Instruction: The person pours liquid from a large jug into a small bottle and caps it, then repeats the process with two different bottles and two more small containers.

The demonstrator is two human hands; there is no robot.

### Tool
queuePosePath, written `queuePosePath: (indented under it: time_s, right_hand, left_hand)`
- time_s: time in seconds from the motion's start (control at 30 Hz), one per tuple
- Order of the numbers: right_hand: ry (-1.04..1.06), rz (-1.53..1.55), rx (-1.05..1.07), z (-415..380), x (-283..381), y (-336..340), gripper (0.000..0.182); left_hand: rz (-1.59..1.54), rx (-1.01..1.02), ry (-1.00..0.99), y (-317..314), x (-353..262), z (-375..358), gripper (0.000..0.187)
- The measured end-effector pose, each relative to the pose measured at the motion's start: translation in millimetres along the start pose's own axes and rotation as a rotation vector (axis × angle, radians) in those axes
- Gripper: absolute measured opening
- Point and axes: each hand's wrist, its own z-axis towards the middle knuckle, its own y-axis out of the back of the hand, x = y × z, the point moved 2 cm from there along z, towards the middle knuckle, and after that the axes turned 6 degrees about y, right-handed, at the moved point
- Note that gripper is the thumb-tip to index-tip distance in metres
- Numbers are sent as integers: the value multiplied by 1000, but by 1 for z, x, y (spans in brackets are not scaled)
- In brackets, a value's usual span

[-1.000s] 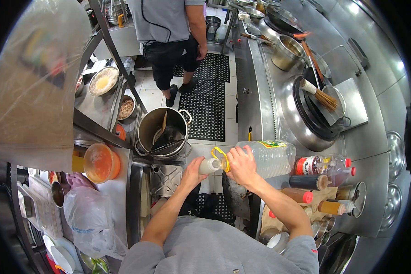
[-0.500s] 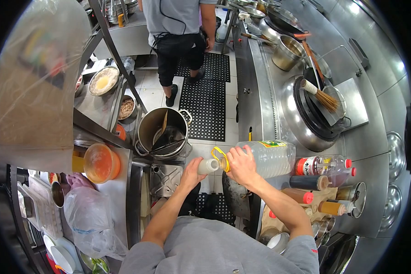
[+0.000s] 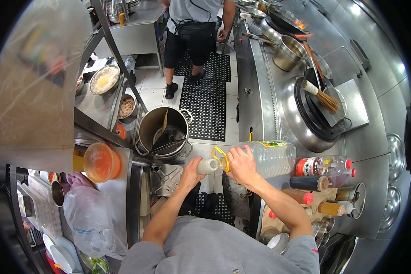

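My left hand (image 3: 192, 173) is wrapped round a small translucent white bottle (image 3: 207, 166), its open mouth turned to the right. Opposite it, my right hand (image 3: 242, 164) grips the neck of a large clear plastic jug (image 3: 278, 159) that is tipped on its side. A yellow ring handle (image 3: 218, 153) stands out at the jug's neck. The jug's mouth lies right at the mouth of the small bottle. Behind both hands stands a deep steel stockpot (image 3: 146, 121) with a wooden-handled tool leaning inside.
Sauce bottles (image 3: 308, 182) crowd the counter on the right. Beyond them are a large wok (image 3: 290, 109), a bamboo brush (image 3: 326, 100) and a flaming wok (image 3: 283, 20). An orange tub (image 3: 107, 171) and a plastic bag (image 3: 93, 223) sit left. A co-worker (image 3: 194, 41) stands ahead on the mats.
The co-worker has shifted to the right and slightly away. Flame now shows at the far wok. My hands, the bottle and the jug stay almost in place.
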Motion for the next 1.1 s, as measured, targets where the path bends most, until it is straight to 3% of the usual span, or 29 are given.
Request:
queuePosePath:
  time_s: [1.1]
  right_hand:
    - [-11,0,68,0,-2,-6,45]
  left_hand:
    - [-12,31,44,-11,7,0,66]
